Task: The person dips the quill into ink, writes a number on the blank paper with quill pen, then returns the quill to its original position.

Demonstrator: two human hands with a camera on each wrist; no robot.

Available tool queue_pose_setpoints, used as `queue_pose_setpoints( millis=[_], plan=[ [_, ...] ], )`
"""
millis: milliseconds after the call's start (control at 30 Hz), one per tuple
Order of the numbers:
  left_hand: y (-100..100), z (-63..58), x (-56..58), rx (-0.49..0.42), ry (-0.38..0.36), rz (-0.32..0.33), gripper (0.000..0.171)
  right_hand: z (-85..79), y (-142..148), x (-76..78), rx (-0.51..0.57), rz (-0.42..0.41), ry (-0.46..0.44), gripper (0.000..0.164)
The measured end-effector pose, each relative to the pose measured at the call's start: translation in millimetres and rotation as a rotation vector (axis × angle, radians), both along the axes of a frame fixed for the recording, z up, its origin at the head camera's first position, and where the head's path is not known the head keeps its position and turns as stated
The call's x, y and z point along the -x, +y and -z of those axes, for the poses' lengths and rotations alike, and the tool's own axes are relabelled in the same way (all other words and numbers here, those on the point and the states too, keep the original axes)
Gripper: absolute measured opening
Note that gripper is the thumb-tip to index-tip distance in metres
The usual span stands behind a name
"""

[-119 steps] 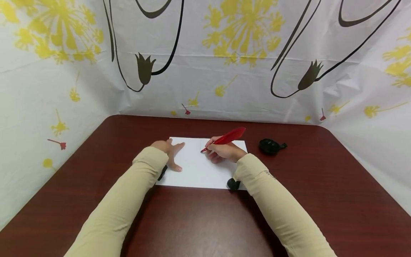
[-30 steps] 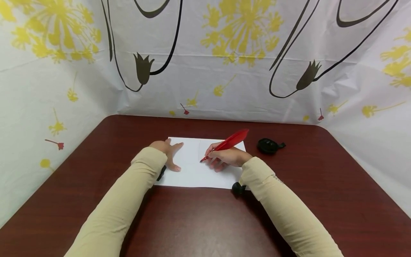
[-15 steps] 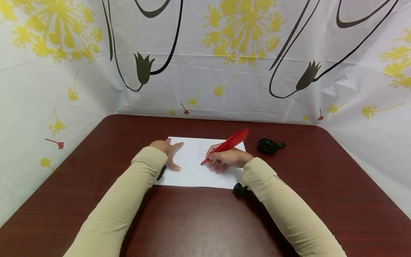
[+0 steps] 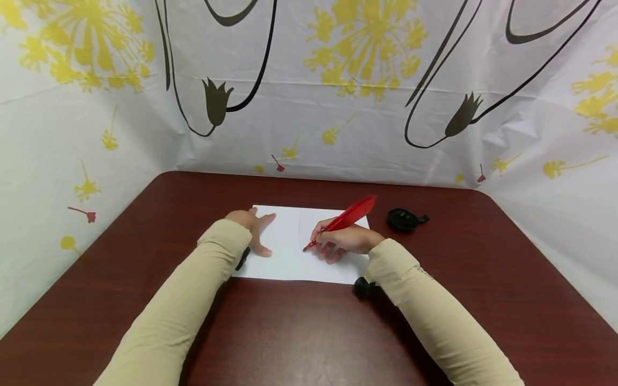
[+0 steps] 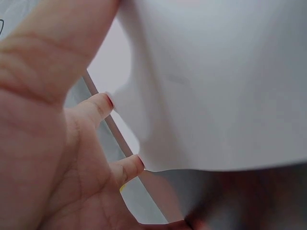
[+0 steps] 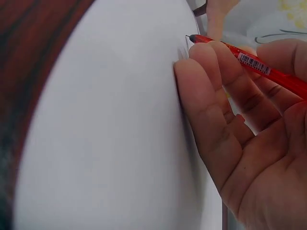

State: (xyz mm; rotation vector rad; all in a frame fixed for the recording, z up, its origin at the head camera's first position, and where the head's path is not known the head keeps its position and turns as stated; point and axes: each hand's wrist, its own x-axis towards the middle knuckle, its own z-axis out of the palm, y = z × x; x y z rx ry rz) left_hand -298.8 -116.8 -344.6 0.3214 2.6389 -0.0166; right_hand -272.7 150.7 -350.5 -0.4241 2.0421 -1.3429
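Note:
A white sheet of paper (image 4: 285, 262) lies on the table in the head view, a thin curved pencil-like line running down its middle. My left hand (image 4: 253, 230) rests on its left side with fingers spread; in the left wrist view the fingertips (image 5: 130, 168) touch the sheet near its edge. My right hand (image 4: 345, 238) pinches a red feather-topped pen (image 4: 354, 212) between thumb and fingers. The pen's tip meets the paper at the lower end of the line. In the right wrist view the pen (image 6: 254, 64) shows a barcode label, and my other fingers lie against the sheet.
A black round object with a short tab (image 4: 405, 220) lies on the dark red-brown table (image 4: 270, 332), right of the paper. White cloth with yellow flowers (image 4: 299, 107) hangs behind and at both sides. Black wrist devices show beneath both sleeves.
My right hand has moved down the sheet and slightly right with the pen, and the thin line has grown longer behind its tip. My left hand has stayed in place.

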Motion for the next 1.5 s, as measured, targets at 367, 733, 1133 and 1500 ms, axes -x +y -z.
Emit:
queue_pose_setpoints(
  millis=[367, 733, 1133, 1500],
  plan=[
    [2.7, -16.3, -22.9, -0.027, 0.012, -0.001, 0.108, 2.6, 3.2, -6.4, 0.018, -0.022, 0.004, 0.016],
    [4.8, -23.5, -36.5, -0.082, 0.050, -0.012, 0.102, 3.7, 6.7, -11.2, 0.024, -0.036, -0.003, 0.014],
    [4.6, -25.7, -34.4, -0.082, 0.049, -0.004, 0.102, 3.3, 11.9, -13.2, 0.012, -0.039, -0.009, 0.015],
    [4.6, -25.1, -33.5, -0.088, 0.043, -0.009, 0.102, -0.8, 13.6, -15.8, 0.006, -0.037, -0.017, 0.015]
  ],
)
